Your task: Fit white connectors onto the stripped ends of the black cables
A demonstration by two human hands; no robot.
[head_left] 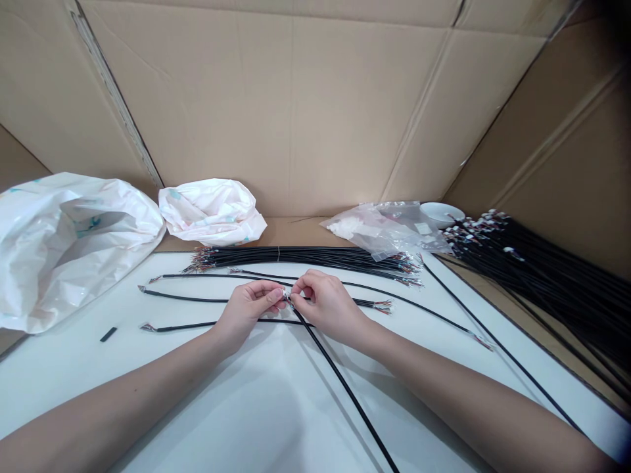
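My left hand [253, 307] pinches a small white connector [284, 295] between thumb and forefinger. Close against it, my right hand [323, 303] is closed in a pinch at the thin wires that fan out of a black cable [340, 374]. Which wire the right fingertips grip is too small to make out. From there the cable runs down toward the front edge of the view. Behind and under the hands lie several loose black cables [190, 299] with bare coloured wire ends.
A tied bundle of black cables [296, 254] lies behind the hands. White plastic bags [211, 210] stand at the left, a clear bag [379, 226] and a white bowl [442, 213] at the back right. Cables with white connectors [552, 282] are heaped right. Cardboard walls [296, 112] surround the table.
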